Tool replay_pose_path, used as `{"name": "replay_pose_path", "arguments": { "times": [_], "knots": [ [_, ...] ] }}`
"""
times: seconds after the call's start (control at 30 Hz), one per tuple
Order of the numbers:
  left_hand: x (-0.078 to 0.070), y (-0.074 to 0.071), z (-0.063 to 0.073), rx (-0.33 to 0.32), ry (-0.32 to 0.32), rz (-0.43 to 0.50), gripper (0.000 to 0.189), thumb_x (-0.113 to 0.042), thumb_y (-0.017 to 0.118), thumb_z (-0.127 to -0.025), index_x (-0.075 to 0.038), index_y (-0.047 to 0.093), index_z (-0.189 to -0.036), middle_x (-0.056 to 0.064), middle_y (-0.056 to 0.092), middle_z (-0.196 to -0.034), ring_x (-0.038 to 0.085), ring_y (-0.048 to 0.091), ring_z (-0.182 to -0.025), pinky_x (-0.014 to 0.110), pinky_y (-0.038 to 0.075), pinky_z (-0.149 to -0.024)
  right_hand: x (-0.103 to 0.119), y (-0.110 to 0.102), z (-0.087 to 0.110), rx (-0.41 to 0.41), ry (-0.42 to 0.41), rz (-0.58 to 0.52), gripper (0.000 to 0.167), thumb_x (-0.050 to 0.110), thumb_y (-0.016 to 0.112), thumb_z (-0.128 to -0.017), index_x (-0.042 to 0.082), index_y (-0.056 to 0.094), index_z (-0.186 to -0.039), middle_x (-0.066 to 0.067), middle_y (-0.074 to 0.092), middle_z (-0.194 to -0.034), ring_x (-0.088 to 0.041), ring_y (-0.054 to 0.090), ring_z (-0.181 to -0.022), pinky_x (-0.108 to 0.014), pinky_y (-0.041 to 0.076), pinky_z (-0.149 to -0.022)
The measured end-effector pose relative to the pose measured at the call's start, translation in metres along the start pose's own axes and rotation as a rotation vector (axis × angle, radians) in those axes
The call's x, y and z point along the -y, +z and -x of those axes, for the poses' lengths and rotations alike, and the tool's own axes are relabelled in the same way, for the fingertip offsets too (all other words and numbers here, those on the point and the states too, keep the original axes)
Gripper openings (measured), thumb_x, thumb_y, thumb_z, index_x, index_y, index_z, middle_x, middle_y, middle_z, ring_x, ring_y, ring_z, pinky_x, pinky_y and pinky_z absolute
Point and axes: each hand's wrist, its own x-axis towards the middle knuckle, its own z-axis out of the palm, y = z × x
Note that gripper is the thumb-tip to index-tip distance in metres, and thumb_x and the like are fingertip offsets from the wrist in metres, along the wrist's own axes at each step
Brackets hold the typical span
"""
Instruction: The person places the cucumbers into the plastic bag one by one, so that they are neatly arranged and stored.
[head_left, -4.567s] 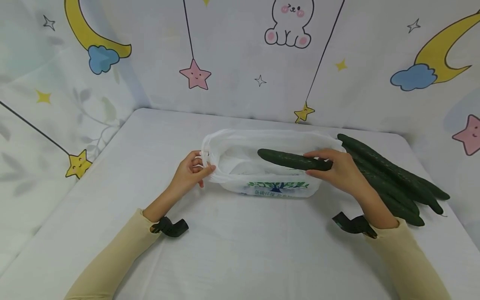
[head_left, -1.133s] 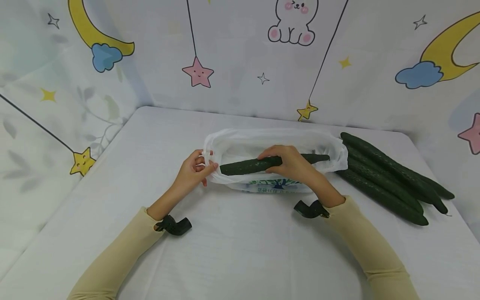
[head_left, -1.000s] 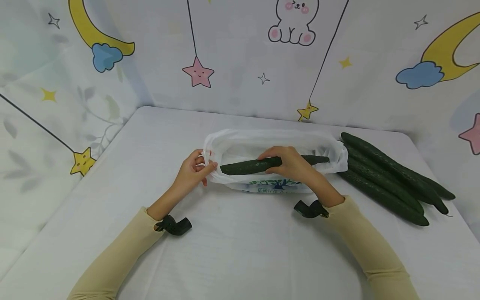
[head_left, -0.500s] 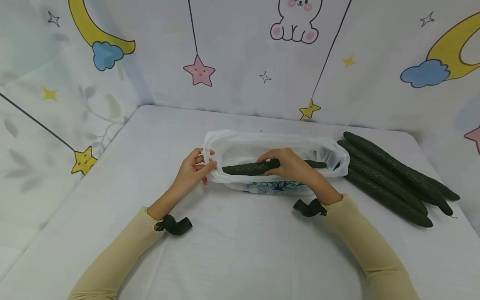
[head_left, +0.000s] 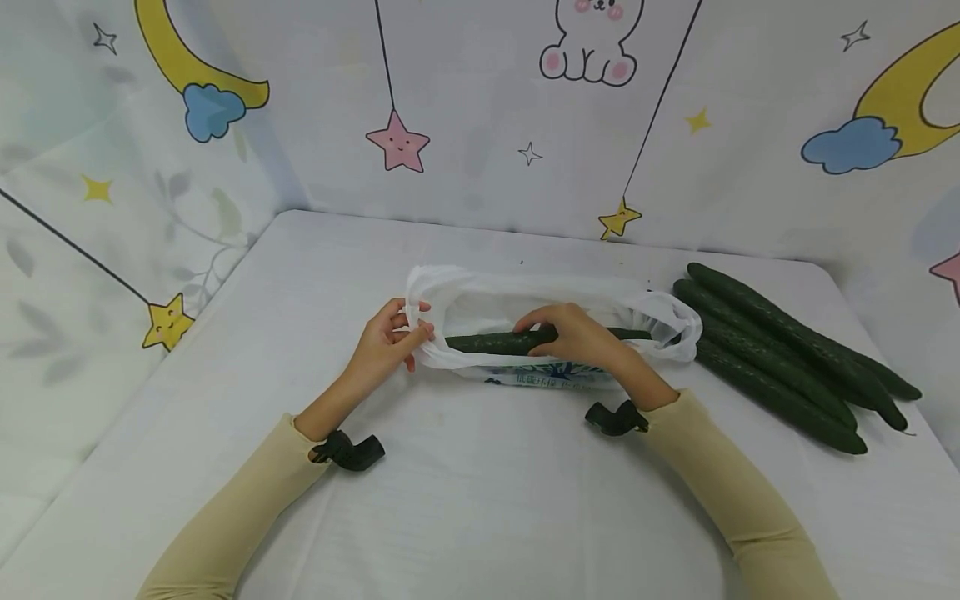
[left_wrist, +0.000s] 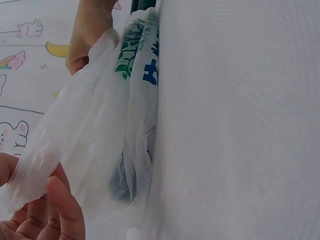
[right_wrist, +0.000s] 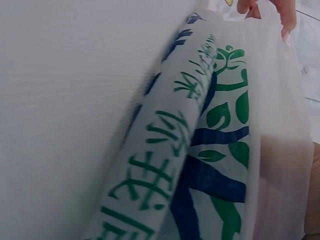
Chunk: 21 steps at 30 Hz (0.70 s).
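A white plastic bag [head_left: 480, 287] with a printed tree lies on its side on the table, its mouth spread wide. Inside it is a long green cucumber [head_left: 487, 342], low behind the front edge. My right hand [head_left: 581, 337] reaches into the opening and grips the cucumber near its middle. At the bag's left end my left hand [head_left: 386, 337] pinches the rim between thumb and fingers. In the left wrist view the left fingers [left_wrist: 65, 205] hold gathered plastic, and a dark rounded end shows through the bag. The right wrist view is mostly filled by the bag's print [right_wrist: 215, 135].
Several more cucumbers [head_left: 780, 358] lie side by side to the right of the bag, close to its right end. White cloth [head_left: 480, 500] covers the table. A patterned curtain [head_left: 465, 125] hangs behind it.
The right hand brought the cucumber leftward from the bag's right end and down into the opening. Since then it has sunk lower, and the bag's right end has sagged. The left hand keeps its hold.
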Motion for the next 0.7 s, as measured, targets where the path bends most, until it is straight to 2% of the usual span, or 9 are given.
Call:
{"name": "replay_pose_path", "arguments": {
  "times": [0.27,0.47,0.7],
  "knots": [
    [0.0001,0.0000,0.0006,0.006,-0.010,0.003,0.035,-0.004,0.058,-0.095,0.007,0.047,-0.127,0.004,0.062,-0.094,0.007,0.059,-0.065,0.024,0.048,-0.049,-0.0026,0.0014,0.0010,0.019,0.009,-0.023,0.038,0.002,0.074,-0.084,-0.001,0.065,-0.121,-0.017,0.065,-0.121,-0.034,0.062,-0.107,-0.047,0.051,-0.090],
    [0.0012,0.0004,0.0005,0.008,-0.010,0.004,0.035,-0.004,0.058,-0.096,0.006,0.047,-0.127,0.006,0.063,-0.096,0.006,0.060,-0.067,0.024,0.048,-0.049,-0.0010,0.0000,0.0022,0.028,0.036,-0.011,0.037,0.005,0.073,-0.086,0.000,0.065,-0.121,-0.016,0.064,-0.122,-0.035,0.061,-0.109,-0.048,0.051,-0.091],
    [0.0019,0.0009,0.0006,0.013,-0.010,0.009,0.034,-0.005,0.058,-0.096,0.004,0.047,-0.127,0.002,0.063,-0.095,0.007,0.060,-0.066,0.024,0.048,-0.048,-0.0016,-0.0020,0.0054,0.011,0.058,-0.008,0.034,0.007,0.073,-0.086,0.001,0.066,-0.119,-0.016,0.065,-0.120,-0.034,0.061,-0.109,-0.048,0.050,-0.092]
  ]
}}
